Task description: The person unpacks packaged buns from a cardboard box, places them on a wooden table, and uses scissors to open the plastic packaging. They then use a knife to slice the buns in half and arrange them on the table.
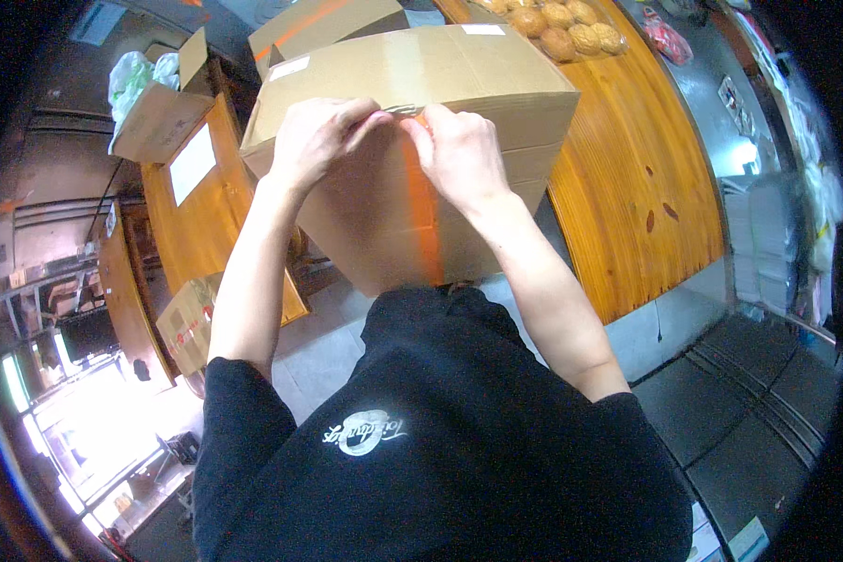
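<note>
A large cardboard box (492,70) stands before me, with its top closed and two white labels near the far corners. Orange tape (421,204) runs down its near side. At the top near edge, my left hand (327,133) has thumb and forefinger pinched at the end of the middle seam. Close to its right, my right hand (456,144) is curled at the same edge, thumb and fingers pinching the loose end of the tape. A crumpled bit of tape or torn cardboard (402,109) shows between the hands.
To the right is a wooden tabletop (632,168) with bagged round buns (558,28) at its far end. Another taped carton (330,24) stands behind the box. An opened carton (158,123) with plastic bags sits at left, above a smaller carton (190,323).
</note>
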Demonstrator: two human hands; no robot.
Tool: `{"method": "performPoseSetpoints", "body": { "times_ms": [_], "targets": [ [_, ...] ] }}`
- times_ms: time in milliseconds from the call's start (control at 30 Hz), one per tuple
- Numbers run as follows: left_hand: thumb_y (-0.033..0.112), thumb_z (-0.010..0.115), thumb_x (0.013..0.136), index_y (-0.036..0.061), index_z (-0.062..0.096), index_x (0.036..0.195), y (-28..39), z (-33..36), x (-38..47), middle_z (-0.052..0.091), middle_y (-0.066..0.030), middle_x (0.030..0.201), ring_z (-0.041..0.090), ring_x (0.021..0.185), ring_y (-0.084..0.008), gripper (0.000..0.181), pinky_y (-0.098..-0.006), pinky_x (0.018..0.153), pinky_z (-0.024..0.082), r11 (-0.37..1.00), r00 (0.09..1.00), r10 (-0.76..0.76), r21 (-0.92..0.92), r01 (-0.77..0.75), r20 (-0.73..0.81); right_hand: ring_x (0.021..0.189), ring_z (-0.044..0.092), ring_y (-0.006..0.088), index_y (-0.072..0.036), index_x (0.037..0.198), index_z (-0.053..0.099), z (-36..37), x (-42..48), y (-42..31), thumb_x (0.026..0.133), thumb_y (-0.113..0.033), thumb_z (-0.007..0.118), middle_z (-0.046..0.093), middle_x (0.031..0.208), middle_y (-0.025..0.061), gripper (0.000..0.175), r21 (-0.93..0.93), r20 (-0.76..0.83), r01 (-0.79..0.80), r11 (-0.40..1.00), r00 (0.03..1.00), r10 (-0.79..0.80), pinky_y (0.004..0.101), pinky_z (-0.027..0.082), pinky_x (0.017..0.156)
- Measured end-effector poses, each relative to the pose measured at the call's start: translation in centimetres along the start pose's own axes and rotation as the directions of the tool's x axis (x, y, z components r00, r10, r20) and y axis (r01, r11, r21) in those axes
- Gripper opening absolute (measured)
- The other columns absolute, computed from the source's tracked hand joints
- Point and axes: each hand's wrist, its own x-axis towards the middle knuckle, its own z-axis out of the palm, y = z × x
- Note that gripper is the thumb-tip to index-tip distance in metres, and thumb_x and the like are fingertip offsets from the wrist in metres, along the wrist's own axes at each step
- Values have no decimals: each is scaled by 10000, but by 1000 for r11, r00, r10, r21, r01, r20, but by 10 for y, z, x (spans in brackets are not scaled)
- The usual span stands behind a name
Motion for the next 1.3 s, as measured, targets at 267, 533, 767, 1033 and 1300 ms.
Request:
{"method": "performPoseSetpoints", "body": {
  "times_ms": [267, 533, 767, 1033, 1300],
  "targets": [
    [477, 608, 1017, 177, 793, 1008, 4, -9, 16, 751, -132, 863, 733, 811, -354, 353, -443, 730, 579, 989, 987, -135, 56, 140, -91, 631, 678, 377, -72, 874, 641, -1, -35, -1, 973, -213, 701, 642, 669, 186, 182, -182, -48, 74, 981, 995, -84, 485, 549, 580],
    [601, 597, 998, 201, 779, 1082, -96, -31, 14, 761, -150, 990, 732, 951, -390, 447, -468, 806, 587, 922, 908, -321, 128, 364, -269, 707, 709, 355, -97, 955, 809, -85, -315, 110, 998, -312, 688, 721, 757, 158, 250, -126, 413, -381, 916, 819, 398, 454, 548, 647],
    [513, 602, 995, 169, 768, 1160, -243, -62, -5, 775, -100, 1072, 753, 961, -286, 417, -368, 831, 580, 802, 632, -569, -183, 569, -526, 754, 762, 293, -66, 819, 812, -353, -639, 132, 885, -444, 812, 776, 789, 138, 384, -698, -345, -631, -338, -117, 931, 448, 563, 670],
    [156, 661, 945, 85, 661, 828, -244, -140, -80, 671, -25, 834, 661, 697, -184, 137, -303, 616, 528, 852, 610, 212, 451, 267, -763, 906, 719, 198, -64, 1396, 618, -258, -409, 176, 1060, -271, 613, 757, 1012, 100, 395, -59, 18, -895, 443, 443, 896, 345, 544, 877],
    [266, 699, 912, 137, 534, 691, 0, -103, -115, 540, 12, 699, 573, 588, -177, 304, -334, 539, 410, 972, 349, -220, -172, 163, -911, 661, 704, 266, 15, 1038, 721, 26, -134, 39, 1020, -629, 432, 711, 861, 168, 707, -85, 907, -847, 525, 152, 393, 386, 562, 645]
  ]
}}
